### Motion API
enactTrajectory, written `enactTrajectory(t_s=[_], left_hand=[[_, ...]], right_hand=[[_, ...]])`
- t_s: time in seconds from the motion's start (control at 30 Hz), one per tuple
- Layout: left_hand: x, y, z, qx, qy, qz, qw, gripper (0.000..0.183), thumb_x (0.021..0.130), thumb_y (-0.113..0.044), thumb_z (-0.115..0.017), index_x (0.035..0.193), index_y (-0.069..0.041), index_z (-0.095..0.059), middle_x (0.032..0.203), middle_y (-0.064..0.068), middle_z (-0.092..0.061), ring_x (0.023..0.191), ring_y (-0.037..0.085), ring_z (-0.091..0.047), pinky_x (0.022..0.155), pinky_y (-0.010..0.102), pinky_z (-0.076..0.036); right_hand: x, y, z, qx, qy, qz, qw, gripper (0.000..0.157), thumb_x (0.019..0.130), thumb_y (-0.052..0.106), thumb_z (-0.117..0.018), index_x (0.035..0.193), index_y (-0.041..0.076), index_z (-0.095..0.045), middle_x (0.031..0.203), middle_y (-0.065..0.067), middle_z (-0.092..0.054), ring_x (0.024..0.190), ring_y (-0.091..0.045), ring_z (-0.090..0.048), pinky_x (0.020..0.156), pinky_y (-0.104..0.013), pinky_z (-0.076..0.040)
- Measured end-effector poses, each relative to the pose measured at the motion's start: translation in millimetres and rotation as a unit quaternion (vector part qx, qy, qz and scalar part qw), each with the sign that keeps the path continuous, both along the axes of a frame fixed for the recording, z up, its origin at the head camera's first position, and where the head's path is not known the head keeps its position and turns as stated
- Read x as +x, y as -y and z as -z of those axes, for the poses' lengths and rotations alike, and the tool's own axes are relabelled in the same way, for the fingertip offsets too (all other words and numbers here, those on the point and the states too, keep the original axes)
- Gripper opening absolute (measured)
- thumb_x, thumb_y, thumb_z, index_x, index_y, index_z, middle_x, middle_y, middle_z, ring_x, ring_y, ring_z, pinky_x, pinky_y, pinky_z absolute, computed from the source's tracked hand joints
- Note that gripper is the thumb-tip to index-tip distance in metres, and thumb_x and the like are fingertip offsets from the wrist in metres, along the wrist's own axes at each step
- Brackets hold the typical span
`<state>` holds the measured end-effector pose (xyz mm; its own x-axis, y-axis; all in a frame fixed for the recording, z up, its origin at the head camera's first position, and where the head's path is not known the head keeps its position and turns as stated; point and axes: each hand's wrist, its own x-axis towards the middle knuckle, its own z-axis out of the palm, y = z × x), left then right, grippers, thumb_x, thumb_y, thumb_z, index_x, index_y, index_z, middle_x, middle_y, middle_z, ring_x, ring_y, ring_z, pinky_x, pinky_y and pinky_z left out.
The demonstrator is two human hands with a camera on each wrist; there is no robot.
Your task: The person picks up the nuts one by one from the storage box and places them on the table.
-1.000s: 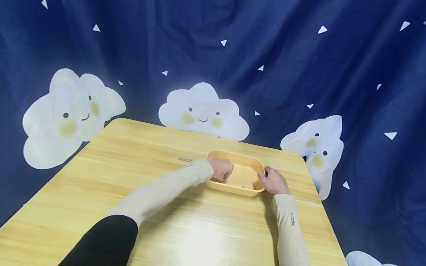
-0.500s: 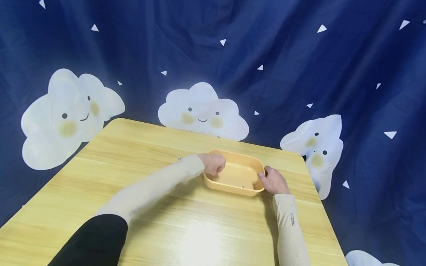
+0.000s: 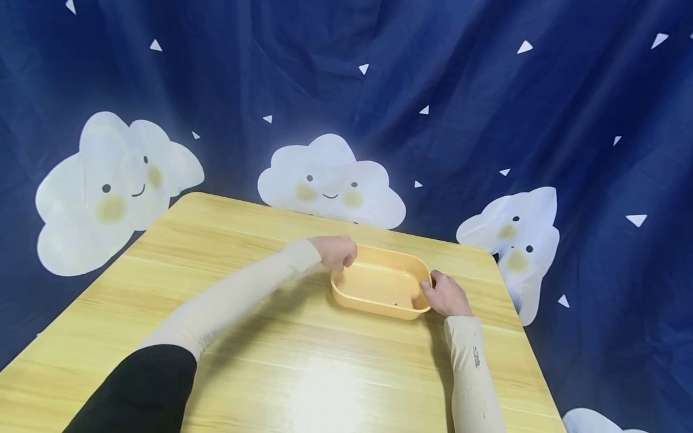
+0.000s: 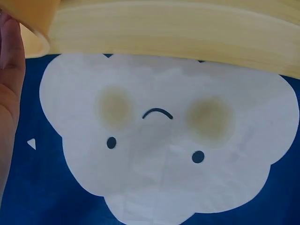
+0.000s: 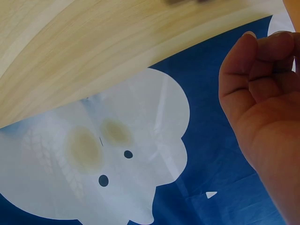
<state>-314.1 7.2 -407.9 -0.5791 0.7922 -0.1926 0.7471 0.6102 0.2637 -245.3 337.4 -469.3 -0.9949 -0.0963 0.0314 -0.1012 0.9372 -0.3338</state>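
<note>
A yellow-orange plastic box (image 3: 384, 311) with rounded corners sits on the table. My right hand (image 3: 446, 294) grips its right end, thumb over the rim. A tiny shiny metal piece (image 3: 395, 304) lies on the box floor near the front wall; its kind is too small to make out. My left hand (image 3: 334, 251) is over the box's left end, fingers bent downward; whether they pinch something small is hidden. In the left wrist view, the left hand's fingers (image 4: 11, 47) show at the edge beside the box wall (image 4: 44, 18). Curled fingers (image 5: 239, 70) of the right hand appear in its wrist view.
The wood-grain table (image 3: 303, 373) extends left and toward me. Its far edge meets a dark blue curtain (image 3: 346, 78) printed with white clouds and triangles. My left sleeve (image 3: 243, 294) crosses above the tabletop.
My left hand has moved left and away from me, from inside the box to its left end. The left arm now hides the row of small shiny pieces on the table. The right hand stays put.
</note>
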Motion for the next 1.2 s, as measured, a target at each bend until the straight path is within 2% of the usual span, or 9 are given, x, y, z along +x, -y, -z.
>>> enactTrajectory(t_s=[0.2, 0.43, 0.57, 0.63, 0.7, 0.8, 0.83, 0.97, 1.2], left_hand=[[-5.5, 10, -7.1, 0.015, 0.007, -0.016, 0.9997, 0.019, 0.083, 0.005, -0.071, 0.100, -0.003, -0.076, 0.109, 0.011, -0.077, 0.106, 0.027, -0.071, 0.093, 0.032, -0.061], [-13.6, 37, -12.8, 0.018, 0.021, -0.068, 0.9973, 0.023, 0.082, 0.006, -0.068, 0.104, 0.000, -0.075, 0.114, 0.015, -0.076, 0.112, 0.032, -0.071, 0.099, 0.039, -0.060], [-21.3, 58, -4.6, 0.021, 0.019, -0.085, 0.9960, 0.020, 0.079, 0.009, -0.068, 0.095, 0.000, -0.076, 0.105, 0.013, -0.078, 0.100, 0.028, -0.072, 0.093, 0.039, -0.061], [-25.2, 68, 0.6, 0.028, 0.017, -0.087, 0.9957, 0.017, 0.076, 0.011, -0.066, 0.079, -0.003, -0.075, 0.088, 0.007, -0.076, 0.080, 0.019, -0.067, 0.078, 0.031, -0.061], [-28.6, 78, 4.4, 0.033, 0.023, -0.093, 0.9948, 0.022, 0.073, 0.013, -0.062, 0.063, -0.007, -0.066, 0.071, 0.002, -0.068, 0.062, 0.013, -0.052, 0.061, 0.024, -0.051], [-32.4, 94, 10.1, 0.044, 0.019, -0.103, 0.9936, 0.026, 0.069, 0.012, -0.060, 0.057, -0.010, -0.061, 0.065, -0.003, -0.060, 0.059, 0.010, -0.041, 0.055, 0.020, -0.039], [-33.7, 99, 12.0, 0.045, 0.020, -0.108, 0.9929, 0.025, 0.070, 0.012, -0.060, 0.057, -0.010, -0.061, 0.065, -0.002, -0.060, 0.059, 0.011, -0.041, 0.055, 0.021, -0.039], [-36.9, 117, 21.2, 0.060, 0.002, -0.124, 0.9905, 0.016, 0.070, 0.008, -0.064, 0.067, -0.005, -0.073, 0.076, 0.004, -0.073, 0.070, 0.016, -0.058, 0.067, 0.027, -0.053], [-37.9, 139, 42.0, 0.078, -0.003, -0.163, 0.9835, 0.011, 0.072, 0.002, -0.074, 0.074, -0.008, -0.078, 0.090, 0.007, -0.079, 0.091, 0.025, -0.072, 0.083, 0.037, -0.062]], right_hand=[[-0.3, -1, 1.4, 0.000, 0.001, 0.001, 1.000, 0.024, 0.097, 0.030, -0.050, 0.084, 0.010, -0.054, 0.075, -0.010, -0.060, 0.070, -0.026, -0.056, 0.063, -0.037, -0.044], [-1.0, 0, -0.1, 0.001, 0.002, 0.001, 1.000, 0.024, 0.097, 0.030, -0.049, 0.085, 0.011, -0.054, 0.078, -0.010, -0.061, 0.072, -0.026, -0.057, 0.064, -0.038, -0.045], [-0.8, 0, -0.5, 0.000, 0.006, 0.000, 1.000, 0.024, 0.097, 0.030, -0.049, 0.085, 0.010, -0.054, 0.077, -0.010, -0.061, 0.072, -0.026, -0.057, 0.064, -0.038, -0.045], [-0.4, 0, -0.5, -0.001, 0.006, 0.000, 1.000, 0.024, 0.098, 0.030, -0.049, 0.086, 0.010, -0.055, 0.078, -0.011, -0.062, 0.072, -0.026, -0.058, 0.064, -0.039, -0.046], [-0.2, 0, -0.3, -0.002, 0.006, 0.000, 1.000, 0.024, 0.098, 0.030, -0.049, 0.087, 0.010, -0.056, 0.079, -0.011, -0.063, 0.073, -0.026, -0.058, 0.065, -0.040, -0.046], [0.2, 0, 0.1, -0.003, 0.007, 0.002, 1.000, 0.025, 0.098, 0.031, -0.049, 0.088, 0.010, -0.057, 0.080, -0.011, -0.064, 0.074, -0.027, -0.059, 0.065, -0.040, -0.047], [0.2, 1, 0.3, -0.004, 0.007, 0.002, 1.000, 0.025, 0.098, 0.031, -0.049, 0.088, 0.010, -0.057, 0.080, -0.011, -0.063, 0.073, -0.026, -0.059, 0.065, -0.040, -0.046], [0.2, 1, -0.3, -0.003, 0.007, 0.000, 1.000, 0.025, 0.099, 0.031, -0.048, 0.087, 0.009, -0.057, 0.078, -0.010, -0.062, 0.072, -0.026, -0.058, 0.064, -0.038, -0.045], [0.2, 1, -0.8, -0.001, 0.003, 0.002, 1.000, 0.025, 0.098, 0.030, -0.049, 0.086, 0.010, -0.056, 0.078, -0.010, -0.062, 0.071, -0.026, -0.057, 0.064, -0.037, -0.044]])
